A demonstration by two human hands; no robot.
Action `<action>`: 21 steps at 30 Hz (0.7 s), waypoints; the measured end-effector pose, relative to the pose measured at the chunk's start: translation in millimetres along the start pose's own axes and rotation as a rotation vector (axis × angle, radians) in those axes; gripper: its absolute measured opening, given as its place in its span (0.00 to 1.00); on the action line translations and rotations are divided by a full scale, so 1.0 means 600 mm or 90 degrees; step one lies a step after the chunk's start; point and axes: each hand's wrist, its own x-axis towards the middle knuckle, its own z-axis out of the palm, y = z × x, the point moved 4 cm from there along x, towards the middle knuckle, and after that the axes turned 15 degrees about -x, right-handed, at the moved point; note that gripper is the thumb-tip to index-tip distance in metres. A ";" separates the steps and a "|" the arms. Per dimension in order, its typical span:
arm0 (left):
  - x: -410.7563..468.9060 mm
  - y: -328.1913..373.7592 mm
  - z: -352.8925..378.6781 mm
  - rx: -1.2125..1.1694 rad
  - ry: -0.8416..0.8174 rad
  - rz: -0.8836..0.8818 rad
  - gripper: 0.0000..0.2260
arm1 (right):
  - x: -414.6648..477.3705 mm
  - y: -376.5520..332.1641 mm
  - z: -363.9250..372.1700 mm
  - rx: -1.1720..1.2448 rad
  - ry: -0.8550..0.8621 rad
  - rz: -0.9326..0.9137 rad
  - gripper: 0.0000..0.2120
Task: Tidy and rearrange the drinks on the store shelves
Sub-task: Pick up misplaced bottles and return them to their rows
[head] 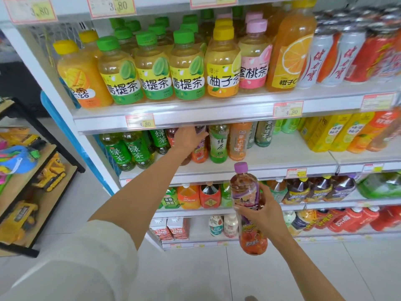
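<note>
On the second shelf, towards its front edge and left of middle, the left hand curls round the top of a shelved bottle, hiding the cap. The right hand grips a purple-capped bottle clear of the shelf. It would be best to keep the shelved one upright and slot the other in beside it.

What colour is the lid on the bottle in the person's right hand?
Purple. The lid tops the bottle in the right hand, clearest in the head view.

Shop: price-tagged shelves of drinks
</note>
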 end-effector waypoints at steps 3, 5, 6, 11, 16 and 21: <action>0.016 0.002 0.000 0.013 -0.009 -0.008 0.27 | 0.017 0.009 0.007 0.016 0.012 0.006 0.28; 0.018 0.000 0.001 0.030 -0.014 -0.022 0.29 | 0.028 0.012 0.012 0.032 0.017 0.014 0.29; 0.016 0.001 0.001 0.038 -0.012 -0.017 0.29 | 0.032 0.011 0.013 0.035 0.021 0.017 0.29; -0.009 0.015 0.001 0.051 0.038 0.043 0.21 | 0.046 -0.001 0.011 0.020 0.041 0.015 0.26; -0.050 0.012 0.010 0.070 -0.003 0.106 0.33 | 0.050 -0.008 0.009 0.028 0.046 0.017 0.25; -0.086 -0.015 0.021 0.013 -0.039 0.146 0.28 | 0.046 -0.008 0.009 0.039 0.050 0.013 0.26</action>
